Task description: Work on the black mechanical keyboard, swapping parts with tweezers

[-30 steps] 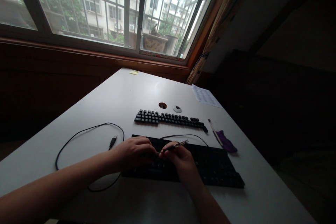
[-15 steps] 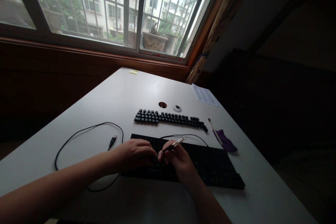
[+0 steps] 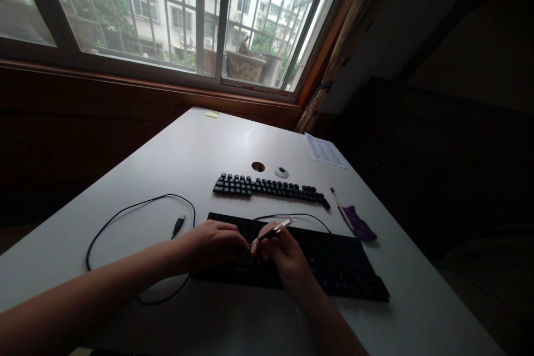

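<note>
Two hands rest on one flat black keyboard on the white table. From the left, one thin black cable curls beside the left hand, whose fingers press on the keyboard's left part. The right hand pinches a slim metal-tipped tool. Behind lies one row of loose black keycaps; at right, one purple cloth.

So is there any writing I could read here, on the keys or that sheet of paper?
None can be read.
Sheet: faint print, too small and blurred.
Keyboard and loose keycaps: too dark, no legends show.
Tool in the right hand: no marking visible.
Strip on the window sill: coloured marks, unreadable.
</note>
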Available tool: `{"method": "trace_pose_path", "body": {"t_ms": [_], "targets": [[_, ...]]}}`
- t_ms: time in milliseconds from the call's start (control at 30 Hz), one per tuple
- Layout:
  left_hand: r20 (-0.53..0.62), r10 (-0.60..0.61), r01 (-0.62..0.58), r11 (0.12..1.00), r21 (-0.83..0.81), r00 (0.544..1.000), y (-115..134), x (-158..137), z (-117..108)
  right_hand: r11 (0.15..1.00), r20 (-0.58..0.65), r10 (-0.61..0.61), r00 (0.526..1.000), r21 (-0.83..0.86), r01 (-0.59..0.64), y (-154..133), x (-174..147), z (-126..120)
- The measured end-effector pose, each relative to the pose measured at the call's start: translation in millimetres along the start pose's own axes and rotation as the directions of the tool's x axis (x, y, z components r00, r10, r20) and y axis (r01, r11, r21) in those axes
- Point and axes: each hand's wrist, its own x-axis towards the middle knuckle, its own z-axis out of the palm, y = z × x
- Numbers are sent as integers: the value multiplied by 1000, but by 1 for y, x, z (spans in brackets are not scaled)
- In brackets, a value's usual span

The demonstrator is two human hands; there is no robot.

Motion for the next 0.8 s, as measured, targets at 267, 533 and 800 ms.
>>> {"method": "trace_pose_path", "body": {"t_ms": [267,533,800], "targets": [[-10,-71,70,997,-9,997,1,-1,2,1000,-6,3,1000,0,-3,-1,0,1],[-25,-143,142,989,-45,989,2,-4,0,999,-39,9,999,-51,-11,1,0,-1],[-100,-120,119,993,-17,988,2,-3,0,998,-67,-24,997,-56,20,-5,0,0]]}}
